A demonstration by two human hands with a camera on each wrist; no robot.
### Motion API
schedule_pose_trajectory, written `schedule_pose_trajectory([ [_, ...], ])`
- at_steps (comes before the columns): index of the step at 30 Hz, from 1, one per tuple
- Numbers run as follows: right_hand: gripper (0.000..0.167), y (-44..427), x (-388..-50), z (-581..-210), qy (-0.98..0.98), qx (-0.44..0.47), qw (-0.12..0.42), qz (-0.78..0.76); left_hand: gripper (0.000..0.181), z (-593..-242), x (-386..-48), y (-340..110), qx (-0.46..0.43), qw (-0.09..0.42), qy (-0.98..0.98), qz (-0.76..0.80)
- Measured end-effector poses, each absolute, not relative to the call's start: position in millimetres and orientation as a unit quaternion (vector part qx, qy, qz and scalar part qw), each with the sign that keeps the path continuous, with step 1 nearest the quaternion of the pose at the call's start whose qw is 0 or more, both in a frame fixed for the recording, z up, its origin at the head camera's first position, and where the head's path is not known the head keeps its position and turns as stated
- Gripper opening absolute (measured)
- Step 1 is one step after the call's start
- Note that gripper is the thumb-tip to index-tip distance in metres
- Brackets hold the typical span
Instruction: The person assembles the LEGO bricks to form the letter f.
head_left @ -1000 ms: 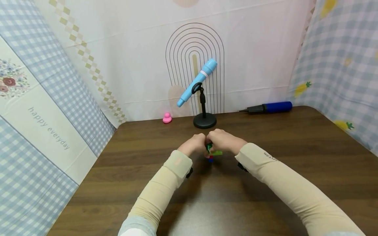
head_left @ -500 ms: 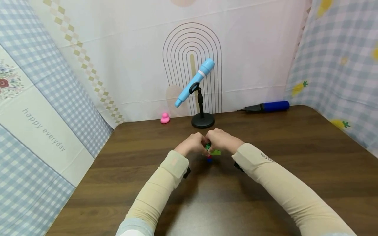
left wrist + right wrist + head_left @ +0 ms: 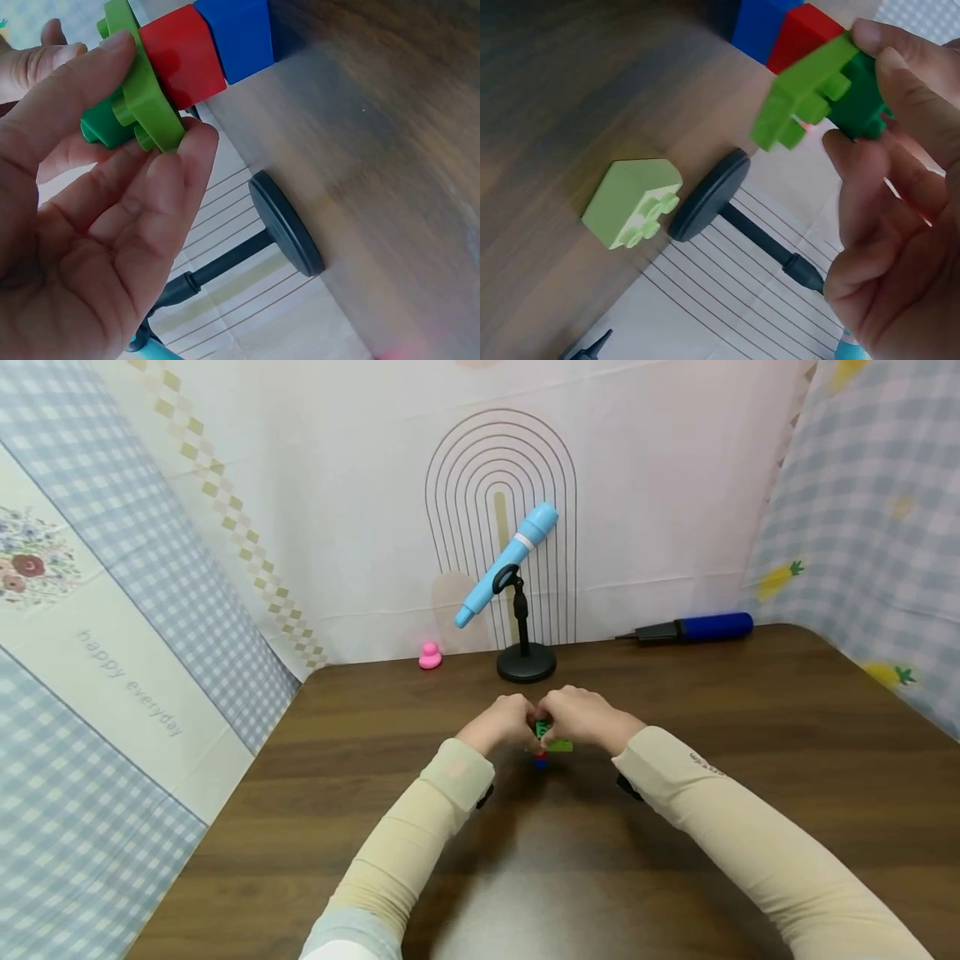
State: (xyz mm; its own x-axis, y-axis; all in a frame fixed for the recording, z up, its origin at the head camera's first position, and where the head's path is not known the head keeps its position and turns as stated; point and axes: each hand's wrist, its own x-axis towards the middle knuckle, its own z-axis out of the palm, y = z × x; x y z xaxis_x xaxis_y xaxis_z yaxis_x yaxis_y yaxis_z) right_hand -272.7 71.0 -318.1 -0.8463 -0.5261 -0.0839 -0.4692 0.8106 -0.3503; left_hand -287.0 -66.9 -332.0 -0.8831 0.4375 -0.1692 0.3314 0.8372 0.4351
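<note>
- Toward the far middle of the tabletop point(image 3: 337, 843), both hands meet around an upright stack of toy building bricks.
- The left hand point(image 3: 501, 724) pinches the lime-green brick point(image 3: 148, 90) between thumb and fingers.
- The right hand point(image 3: 588, 718) grips the dark green brick point(image 3: 857, 99), which sits against the lime-green brick's studded upper side; whether it is fully seated I cannot tell.
- Below the lime-green brick comes the red brick point(image 3: 184, 56), and under that the blue brick point(image 3: 240, 37), lowest in the stack.
- Just beyond the right hand, a pale green brick point(image 3: 630, 199) stands studs up on the tabletop, near the round black base point(image 3: 711, 196) of a microphone stand.
- That stand point(image 3: 521, 610) holds a light blue microphone point(image 3: 487, 583) at a slant, its thicker end up and to the right.
- Left of the base, at the far edge, is a pink toy duck point(image 3: 430, 657).
- Far right lies a blue-and-black hand pump point(image 3: 712, 627), its thin tip pointing left.
</note>
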Motion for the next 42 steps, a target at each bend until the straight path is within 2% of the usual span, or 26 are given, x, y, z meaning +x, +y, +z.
schedule_pose_trajectory([
  [10, 0.042, 93, -283, -309, 0.949, -0.268, 0.067, -0.151, 0.023, -330, -286, -60, 0.177, 0.143, 0.959, 0.166],
  [17, 0.04, 111, -291, -317, 0.964, -0.228, 0.063, -0.125, 0.022, -328, -284, -62, 0.174, 0.139, 0.961, 0.166],
  [23, 0.024, 121, -297, -333, 0.968, -0.218, 0.072, -0.101, 0.022, -328, -284, -62, 0.173, 0.133, 0.963, 0.16],
  [31, 0.04, 130, -301, -347, 0.961, -0.232, 0.109, -0.101, 0.022, -328, -285, -60, 0.167, 0.137, 0.964, 0.157],
  [42, 0.032, 127, -302, -348, 0.961, -0.24, 0.091, -0.099, 0.025, -330, -286, -60, 0.15, 0.136, 0.966, 0.159],
])
